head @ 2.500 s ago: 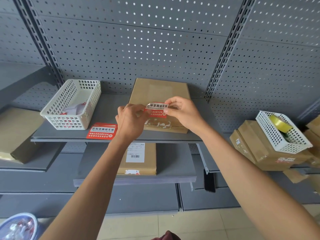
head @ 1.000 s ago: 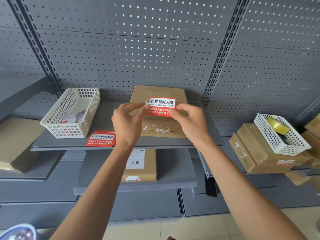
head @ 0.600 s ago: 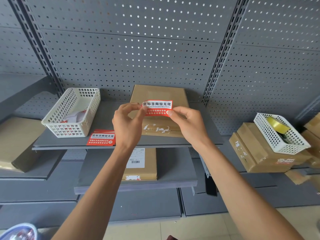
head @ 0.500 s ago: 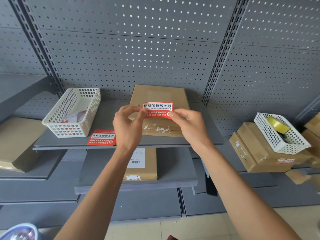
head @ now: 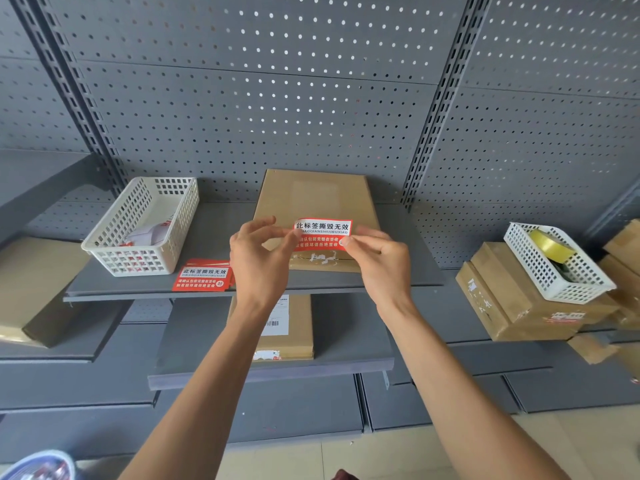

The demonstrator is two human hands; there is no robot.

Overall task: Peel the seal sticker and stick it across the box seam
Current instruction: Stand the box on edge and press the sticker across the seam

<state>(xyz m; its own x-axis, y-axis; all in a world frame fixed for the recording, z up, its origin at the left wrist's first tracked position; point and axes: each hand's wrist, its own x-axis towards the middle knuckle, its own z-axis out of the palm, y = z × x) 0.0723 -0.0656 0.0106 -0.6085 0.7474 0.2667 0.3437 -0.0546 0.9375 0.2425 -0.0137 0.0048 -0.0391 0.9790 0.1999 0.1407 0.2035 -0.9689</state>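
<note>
A flat brown cardboard box (head: pixel 313 197) lies on the grey middle shelf (head: pixel 214 237). Its seam (head: pixel 323 260) runs near the front edge and carries white scraps of torn label. I hold a red and white seal sticker (head: pixel 322 234) in the air just above the front part of the box. My right hand (head: pixel 379 268) pinches the sticker's lower right corner. My left hand (head: pixel 259 258) pinches its left edge with thumb and forefinger, the other fingers spread. The sticker's printed face points at me.
A white basket (head: pixel 114 244) with paper scraps stands at the shelf's left, and a small stack of red stickers (head: pixel 204 277) lies in front of it. A labelled box (head: pixel 298 327) sits on the lower shelf. At the right, stacked boxes (head: pixel 512 306) carry a basket (head: pixel 568 289) with yellow tape (head: pixel 550 244).
The sticker has dropped a little towards the box front and shifted slightly right. My left hand's free fingers have spread; my right hand keeps its pinch.
</note>
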